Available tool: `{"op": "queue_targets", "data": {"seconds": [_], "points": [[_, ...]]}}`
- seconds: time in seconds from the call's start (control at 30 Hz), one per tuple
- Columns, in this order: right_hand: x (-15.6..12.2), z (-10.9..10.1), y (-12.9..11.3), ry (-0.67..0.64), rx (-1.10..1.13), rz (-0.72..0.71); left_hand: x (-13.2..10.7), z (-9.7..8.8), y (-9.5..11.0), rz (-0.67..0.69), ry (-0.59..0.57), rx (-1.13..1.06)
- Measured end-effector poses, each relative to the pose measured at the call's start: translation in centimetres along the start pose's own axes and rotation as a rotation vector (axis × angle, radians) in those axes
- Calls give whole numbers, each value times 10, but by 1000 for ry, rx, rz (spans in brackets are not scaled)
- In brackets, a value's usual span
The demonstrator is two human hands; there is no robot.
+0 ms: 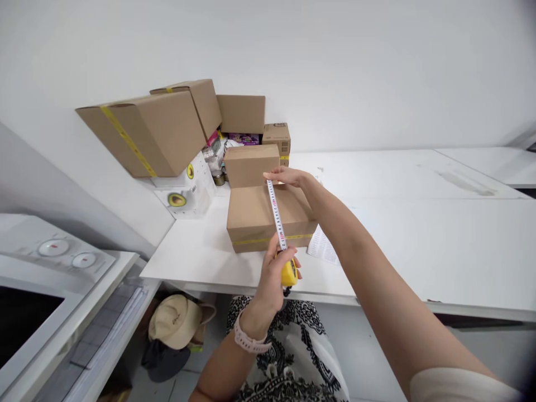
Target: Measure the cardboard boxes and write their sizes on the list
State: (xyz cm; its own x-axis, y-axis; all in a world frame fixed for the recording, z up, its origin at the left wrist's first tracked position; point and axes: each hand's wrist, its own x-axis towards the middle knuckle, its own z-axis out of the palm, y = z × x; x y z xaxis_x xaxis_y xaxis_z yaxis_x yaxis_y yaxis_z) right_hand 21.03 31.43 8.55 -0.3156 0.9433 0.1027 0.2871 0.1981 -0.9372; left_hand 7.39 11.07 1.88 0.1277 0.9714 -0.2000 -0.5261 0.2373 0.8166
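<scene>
My left hand [274, 276] is closed round the yellow case of a tape measure [289, 271], just in front of a cardboard box [251, 209] with yellow tape along its side. The white blade [275, 212] is pulled out and runs across the top of this box, away from me. At the far end of the blade, my right hand [287, 176] pinches its tip between thumb and fingers, near the box's back edge. A smaller cardboard box [251, 166] stands right behind. Part of a printed sheet [323, 247] shows at the box's right side.
Large taped cartons [167, 131] are stacked on a white box with avocado pictures [188, 195] at the left. An open carton [242, 113] and assorted packets stand against the wall. A white appliance with dials [54, 247] is at far left; caps [175, 321] lie below the white table [419, 240].
</scene>
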Motion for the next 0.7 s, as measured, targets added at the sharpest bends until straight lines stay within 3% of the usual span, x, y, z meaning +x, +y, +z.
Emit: {"op": "queue_targets", "data": {"seconds": [0.13,0.3,0.53,0.7], "points": [[-5,4,12,-33,-27,-22,18,6,-5,-25,41,73],[8,8,22,47,-44,-46,23,10,9,-32,29,48],[36,8,25,-4,-95,108,22,10,15,-36,54,9],[37,6,33,-31,-49,131,20,7,13,-55,61,13]]}}
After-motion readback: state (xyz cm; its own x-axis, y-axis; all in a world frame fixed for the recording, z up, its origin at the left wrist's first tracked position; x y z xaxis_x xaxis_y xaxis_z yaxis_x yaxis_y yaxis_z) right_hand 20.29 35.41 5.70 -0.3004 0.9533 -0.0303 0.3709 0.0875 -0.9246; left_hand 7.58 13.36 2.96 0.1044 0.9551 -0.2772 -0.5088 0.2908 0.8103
